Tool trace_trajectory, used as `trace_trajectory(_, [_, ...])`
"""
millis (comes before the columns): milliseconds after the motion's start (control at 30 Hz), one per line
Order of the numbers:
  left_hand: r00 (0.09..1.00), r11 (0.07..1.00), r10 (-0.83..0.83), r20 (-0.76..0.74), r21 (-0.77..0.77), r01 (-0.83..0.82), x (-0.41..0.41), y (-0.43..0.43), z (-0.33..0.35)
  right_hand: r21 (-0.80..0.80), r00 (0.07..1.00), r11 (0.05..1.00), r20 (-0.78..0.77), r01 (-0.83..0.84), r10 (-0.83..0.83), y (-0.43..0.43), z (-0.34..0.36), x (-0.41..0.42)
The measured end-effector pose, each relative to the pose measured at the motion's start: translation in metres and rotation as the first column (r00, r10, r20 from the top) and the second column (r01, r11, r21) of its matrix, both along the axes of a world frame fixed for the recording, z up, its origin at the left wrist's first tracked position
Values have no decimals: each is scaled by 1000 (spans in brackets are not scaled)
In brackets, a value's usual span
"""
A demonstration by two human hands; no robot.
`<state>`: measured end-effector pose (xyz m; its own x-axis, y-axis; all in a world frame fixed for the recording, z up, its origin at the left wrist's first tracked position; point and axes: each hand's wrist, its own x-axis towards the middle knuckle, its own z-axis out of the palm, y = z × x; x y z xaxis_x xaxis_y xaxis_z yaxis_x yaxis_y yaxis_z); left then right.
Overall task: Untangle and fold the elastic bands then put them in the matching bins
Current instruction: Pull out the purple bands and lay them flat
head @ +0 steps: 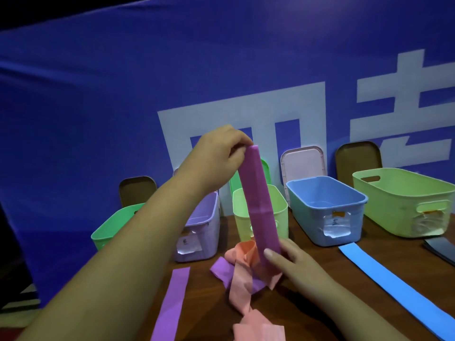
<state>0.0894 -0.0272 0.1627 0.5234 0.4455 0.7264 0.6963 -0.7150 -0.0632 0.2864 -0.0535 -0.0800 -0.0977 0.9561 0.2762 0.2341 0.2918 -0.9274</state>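
My left hand (219,153) pinches the top end of a magenta elastic band (258,203) and holds it up, stretched almost upright. My right hand (290,259) grips the same band low down, near the table. Below it lies a tangle of a peach band (242,279) and a purple band (221,269). A flat purple band (172,301) lies to the left, a flat blue band (394,284) to the right. At the back stand a lilac bin (209,225), a yellow-green bin (280,205) and a blue bin (327,210).
A green bin (110,227) stands at the far left and a large pale green bin (406,200) at the far right. Lids lean on the blue banner behind the bins. A dark band (440,249) lies at the right edge of the brown table (320,303).
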Motion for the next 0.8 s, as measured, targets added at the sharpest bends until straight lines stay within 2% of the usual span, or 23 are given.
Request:
trace_trajectory(200, [998, 999, 26, 65, -23, -24, 0, -1, 7, -57, 994, 995, -70, -84, 80, 2, -4, -1])
trace_trajectory(533, [970, 982, 174, 170, -104, -158, -29, 13, 7, -189, 979, 981, -204, -49, 10, 10, -7, 3])
trace_trajectory(667, [926, 954, 244, 288, -241, -176, -47, 12, 1, -249, 939, 964, -344, -97, 6, 14, -10, 5])
trace_trajectory(800, [878, 921, 294, 377, -358, -155, -69, 1, -11, -288, 905, 956, -417, -49, -79, 19, -13, 9])
